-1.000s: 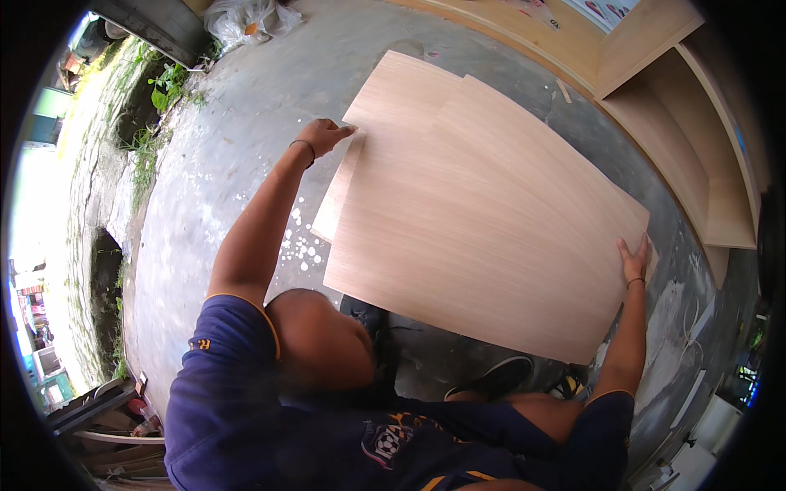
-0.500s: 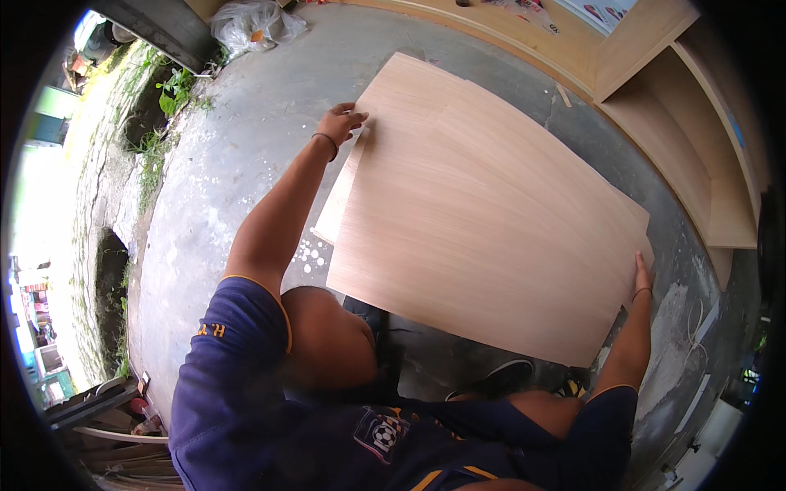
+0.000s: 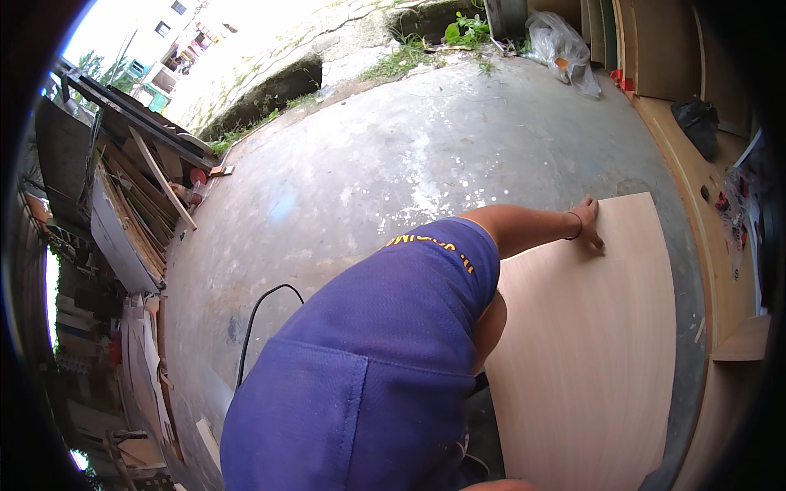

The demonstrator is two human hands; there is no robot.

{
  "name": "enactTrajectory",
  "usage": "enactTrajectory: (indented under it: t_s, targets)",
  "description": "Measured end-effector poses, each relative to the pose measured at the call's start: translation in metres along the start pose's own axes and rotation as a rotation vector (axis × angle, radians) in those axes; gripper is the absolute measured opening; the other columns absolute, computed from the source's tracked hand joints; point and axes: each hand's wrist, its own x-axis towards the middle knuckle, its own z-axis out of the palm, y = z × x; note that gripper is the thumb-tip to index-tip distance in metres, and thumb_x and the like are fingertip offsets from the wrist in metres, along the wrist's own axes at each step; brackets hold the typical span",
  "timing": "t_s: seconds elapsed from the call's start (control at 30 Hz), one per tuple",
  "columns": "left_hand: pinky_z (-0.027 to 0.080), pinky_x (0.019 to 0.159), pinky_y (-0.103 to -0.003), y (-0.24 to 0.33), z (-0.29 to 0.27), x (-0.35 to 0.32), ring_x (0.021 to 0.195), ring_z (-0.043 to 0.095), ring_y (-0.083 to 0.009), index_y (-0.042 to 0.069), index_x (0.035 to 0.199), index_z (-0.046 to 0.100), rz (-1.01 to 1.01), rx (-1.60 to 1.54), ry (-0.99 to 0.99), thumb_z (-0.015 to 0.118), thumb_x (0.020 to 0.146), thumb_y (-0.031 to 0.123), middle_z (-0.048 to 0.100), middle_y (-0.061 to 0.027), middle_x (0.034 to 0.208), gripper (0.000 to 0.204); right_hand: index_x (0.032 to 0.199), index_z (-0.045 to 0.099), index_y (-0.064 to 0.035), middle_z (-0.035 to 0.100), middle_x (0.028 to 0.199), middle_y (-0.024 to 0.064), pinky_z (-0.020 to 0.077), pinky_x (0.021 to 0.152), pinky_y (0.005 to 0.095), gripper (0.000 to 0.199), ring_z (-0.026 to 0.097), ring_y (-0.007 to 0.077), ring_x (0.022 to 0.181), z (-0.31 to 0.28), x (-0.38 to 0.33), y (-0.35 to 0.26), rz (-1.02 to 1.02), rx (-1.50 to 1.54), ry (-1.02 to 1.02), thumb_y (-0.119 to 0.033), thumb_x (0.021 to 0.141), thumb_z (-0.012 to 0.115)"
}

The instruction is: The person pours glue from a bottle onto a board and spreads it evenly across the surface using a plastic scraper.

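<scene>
A large pale plywood sheet [image 3: 589, 352] lies at the right, close to the floor, its lower part running out of the picture. My left arm reaches across to its far left corner. There my left hand [image 3: 588, 229] grips the edge, with part of the hand over the top face and some fingertips hidden. My right hand is out of the picture. My blue sleeve and back fill the lower middle and cover part of the floor and the near left side of the sheet.
Grey concrete floor [image 3: 327, 188] spreads left of the sheet. A wooden cabinet frame [image 3: 729, 278] borders the right, with a black bag [image 3: 696, 127] in it. A clear plastic bag [image 3: 563, 51] sits at the far wall. Boards [image 3: 131, 213] lean at left; a black cable [image 3: 255, 315] loops nearby.
My view has swung left and my body has turned and bent over. My left hand stays on the sheet's edge. The right hand, earlier on the sheet's right corner, has left the view.
</scene>
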Motion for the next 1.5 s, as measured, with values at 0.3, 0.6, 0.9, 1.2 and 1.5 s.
enactTrajectory:
  t_s: [0.3, 0.6, 0.9, 1.2, 1.5]
  targets:
    - [0.03, 0.105, -0.039, 0.019, -0.022, 0.008, 0.13, 0.024, -0.0348, 0.001, 0.132, 0.026, 0.052, -0.089, -0.09, 0.085, 0.044, 0.043, 0.016, -0.0178, 0.141, 0.113, 0.125, 0.04, 0.0102, 0.051, 0.119, 0.021, 0.0396, 0.091, 0.0396, 0.082, 0.05, 0.0299, 0.106, 0.029, 0.057, -0.015, -0.343, 0.226, 0.006, -0.051, 0.074, 0.062]
    - [0.048, 0.088, -0.037, 0.009, -0.025, 0.007, 0.109, 0.049, -0.0317, -0.002, 0.118, 0.043, -0.044, 0.156, -0.004, 0.081, 0.056, 0.041, 0.037, -0.0211, 0.125, 0.084, 0.112, 0.054, 0.0005, 0.06, 0.107, 0.0155, 0.0428, 0.086, 0.0344, 0.067, 0.056, 0.0273, 0.099, 0.042, -0.1, -0.147, -0.304, -0.018, 0.13, -0.042, 0.064, 0.075]
    - [0.045, 0.087, -0.036, 0.03, -0.009, -0.001, 0.105, 0.053, -0.0287, -0.005, 0.126, 0.038, 0.058, -0.049, -0.074, 0.079, 0.059, 0.036, 0.05, -0.024, 0.116, 0.089, 0.13, 0.041, -0.0081, 0.042, 0.131, 0.0155, 0.0351, 0.099, 0.0378, 0.081, 0.04, 0.0297, 0.121, 0.037, -0.115, -0.155, -0.588, -0.326, 0.324, -0.038, 0.063, 0.075]
    - [0.044, 0.088, -0.035, 0.009, -0.02, -0.006, 0.108, 0.051, -0.0293, -0.003, 0.128, 0.036, 0.068, -0.107, 0.024, 0.073, 0.068, 0.028, 0.05, -0.0246, 0.118, 0.078, 0.131, 0.041, -0.0178, 0.043, 0.132, 0.0091, 0.0294, 0.103, 0.0385, 0.08, 0.036, 0.0284, 0.125, 0.15, -0.175, -0.309, -0.765, -0.635, 0.038, -0.059, 0.066, 0.063]
    - [0.043, 0.083, -0.036, -0.034, -0.012, -0.023, 0.096, 0.055, -0.0311, -0.008, 0.109, 0.051, 0.088, 0.117, 0.179, 0.068, 0.071, 0.047, 0.055, -0.0241, 0.106, 0.069, 0.103, 0.055, -0.0061, 0.06, 0.101, 0.0122, 0.0406, 0.085, 0.0345, 0.053, 0.054, 0.0265, 0.098, 0.166, -0.124, -0.366, -0.793, -0.351, -0.426, -0.039, 0.066, 0.073]
